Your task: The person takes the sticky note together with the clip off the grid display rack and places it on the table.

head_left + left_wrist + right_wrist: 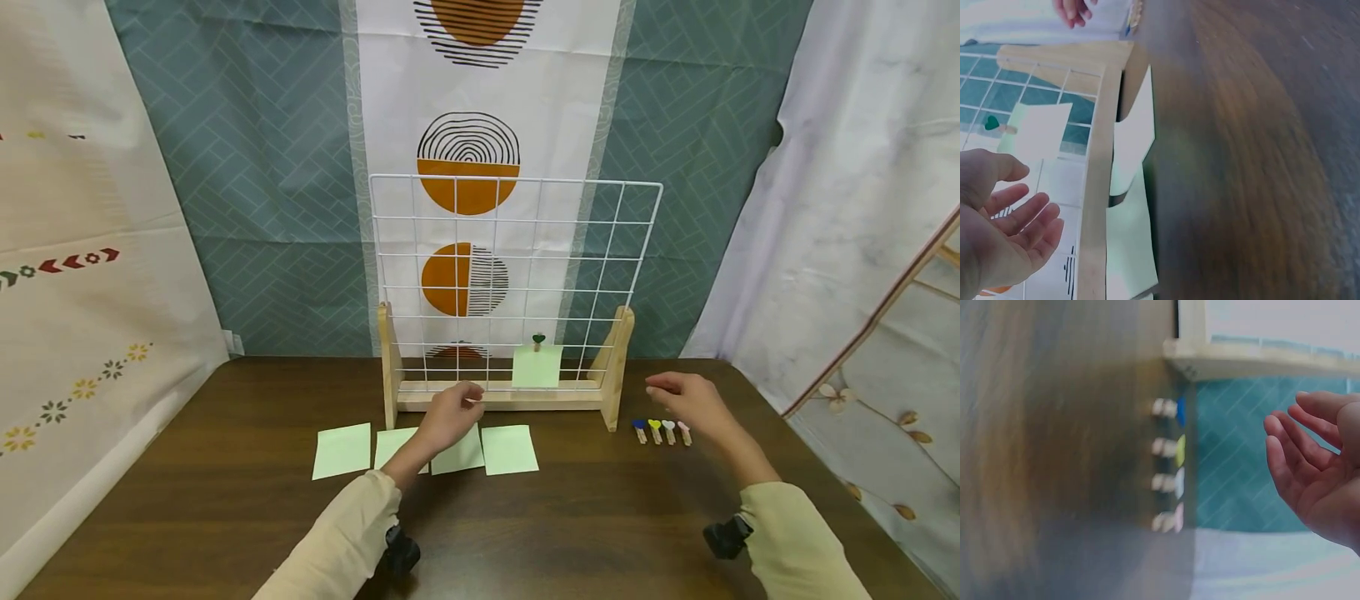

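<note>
My left hand point(452, 417) hovers over a row of several pale green paper notes on the table, partly covering the middle ones. Its fingers are loosely bent with nothing between them, as the left wrist view also shows. The leftmost note point(342, 451) and the rightmost note point(510, 450) lie fully visible. Relaxed and holding nothing, my right hand point(693, 404) is above and beside small wooden clothespins with heart tops: blue point(639, 430), yellow point(1180, 450), white point(1179, 482) and pink point(1179, 517). Another green note point(537, 367) hangs on the white wire grid point(517, 221) from a clothespin with a dark green heart point(538, 340).
The grid stands upright in a wooden base point(498, 400) with a side post at each end, towards the back of the dark brown table point(585, 525). Behind it hangs a patterned cloth point(277, 167). Light cloths border the table at left and right.
</note>
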Tool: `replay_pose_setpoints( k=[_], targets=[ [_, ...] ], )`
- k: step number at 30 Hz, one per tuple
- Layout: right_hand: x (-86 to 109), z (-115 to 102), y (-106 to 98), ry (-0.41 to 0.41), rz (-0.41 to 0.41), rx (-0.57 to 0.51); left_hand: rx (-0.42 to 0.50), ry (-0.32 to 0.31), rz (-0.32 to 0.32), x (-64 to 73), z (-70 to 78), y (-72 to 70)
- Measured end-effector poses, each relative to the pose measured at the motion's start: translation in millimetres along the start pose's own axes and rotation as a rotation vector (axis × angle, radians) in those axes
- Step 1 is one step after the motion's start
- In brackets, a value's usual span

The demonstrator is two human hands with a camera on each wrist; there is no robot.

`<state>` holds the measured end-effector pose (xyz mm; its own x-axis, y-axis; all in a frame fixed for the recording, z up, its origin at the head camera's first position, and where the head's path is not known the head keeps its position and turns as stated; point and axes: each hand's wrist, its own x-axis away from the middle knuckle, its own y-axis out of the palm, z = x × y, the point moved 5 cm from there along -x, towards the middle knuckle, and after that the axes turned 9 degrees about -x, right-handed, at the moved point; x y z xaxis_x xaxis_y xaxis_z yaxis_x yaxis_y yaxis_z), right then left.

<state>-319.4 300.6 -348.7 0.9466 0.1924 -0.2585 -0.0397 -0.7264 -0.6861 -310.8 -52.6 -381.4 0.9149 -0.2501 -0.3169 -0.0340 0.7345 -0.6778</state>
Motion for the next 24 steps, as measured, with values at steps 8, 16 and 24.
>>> replay_pose_setpoints(
  k=[8,16,24],
  targets=[
    [-16.1,-29.0,16.1,-0.065,-0.013,-0.055,0.036,-0.017,0.060,-8.2,8.0,1.8],
    [-34.0,-55.4,34.7,-0.109,0.010,-0.069,0.105,-0.055,0.096,-20.4,13.4,7.0],
    [-48.6,-85.0,52.7,-0.105,0.000,-0.117,0.157,-0.113,0.102,-31.9,17.6,10.7]
  ],
)
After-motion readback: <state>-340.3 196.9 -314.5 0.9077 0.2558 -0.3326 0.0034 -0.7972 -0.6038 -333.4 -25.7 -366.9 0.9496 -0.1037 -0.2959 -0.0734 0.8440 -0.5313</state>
